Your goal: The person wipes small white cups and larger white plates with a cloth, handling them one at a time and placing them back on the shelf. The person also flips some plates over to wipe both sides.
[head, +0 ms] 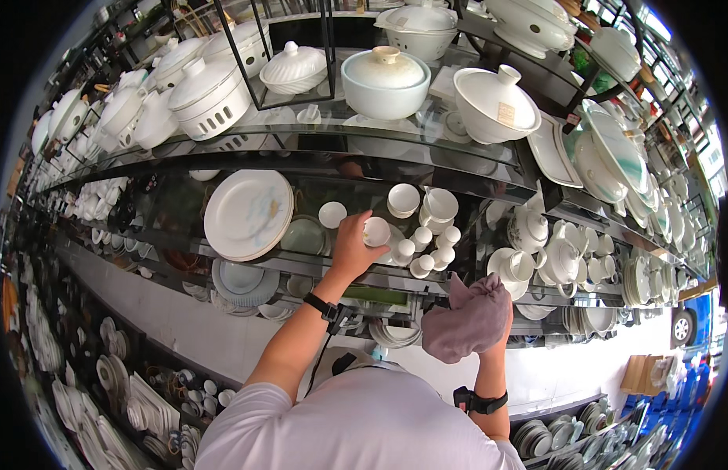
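Observation:
My left hand [358, 244] grips a small white cup [376, 231] by its sides, thumb on the right and fingers on the left, over the glass shelf. Just left of it is another small white cup [332, 215]. To the right, several small white knobbed pieces [422, 238] stand in a cluster. Behind these are a white bowl [404, 198] and a larger white vessel [440, 204]. A bunched mauve cloth [466, 320] is in my right hand [506, 314], in front of the shelf edge; the cloth hides most of the fingers.
Large white plates [246, 214] stand left of the cups. Teapots [560, 258] and a cup on saucers [519, 266] crowd the right side. Above, a glass tier carries lidded tureens [386, 82] and a black metal frame [258, 106]. More crockery [208, 396] fills shelves behind me.

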A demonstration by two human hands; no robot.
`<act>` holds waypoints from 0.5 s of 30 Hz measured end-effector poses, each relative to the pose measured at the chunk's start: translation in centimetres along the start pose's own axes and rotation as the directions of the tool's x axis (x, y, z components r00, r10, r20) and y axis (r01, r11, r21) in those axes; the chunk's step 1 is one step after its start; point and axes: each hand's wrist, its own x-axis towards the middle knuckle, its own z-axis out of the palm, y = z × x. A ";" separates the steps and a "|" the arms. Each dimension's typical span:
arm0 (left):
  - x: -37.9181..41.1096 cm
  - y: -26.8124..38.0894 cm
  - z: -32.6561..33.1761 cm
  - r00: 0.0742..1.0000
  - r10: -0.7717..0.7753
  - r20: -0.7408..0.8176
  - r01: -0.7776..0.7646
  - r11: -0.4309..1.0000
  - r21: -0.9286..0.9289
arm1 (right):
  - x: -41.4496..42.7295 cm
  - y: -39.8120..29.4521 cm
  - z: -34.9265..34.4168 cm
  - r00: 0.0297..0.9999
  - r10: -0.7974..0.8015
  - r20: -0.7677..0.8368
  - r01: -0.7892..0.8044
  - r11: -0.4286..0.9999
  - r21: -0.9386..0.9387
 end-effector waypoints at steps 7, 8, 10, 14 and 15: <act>0.2 0.6 -1.4 0.998 0.048 -0.049 -0.050 0.998 -0.036 | -0.1 1.7 1.5 1.000 0.011 0.028 -0.017 0.972 0.234; 0.3 0.4 -1.9 0.995 0.076 -0.070 -0.078 0.997 -0.028 | -0.3 1.7 1.6 1.000 0.004 0.015 -0.007 0.979 0.203; 0.8 -2.7 -2.5 0.993 0.063 -0.103 -0.057 0.996 0.064 | -0.7 0.8 2.1 1.000 -0.014 -0.005 0.014 0.993 0.120; 1.6 -6.8 -4.4 0.999 -0.026 -0.047 0.035 0.979 0.203 | -1.5 -0.5 3.5 0.999 -0.025 -0.046 0.024 0.999 -0.035; 1.9 -7.0 -4.7 0.999 -0.044 -0.018 0.047 0.969 0.243 | -1.9 -0.6 3.8 0.997 -0.020 -0.071 0.015 0.998 -0.066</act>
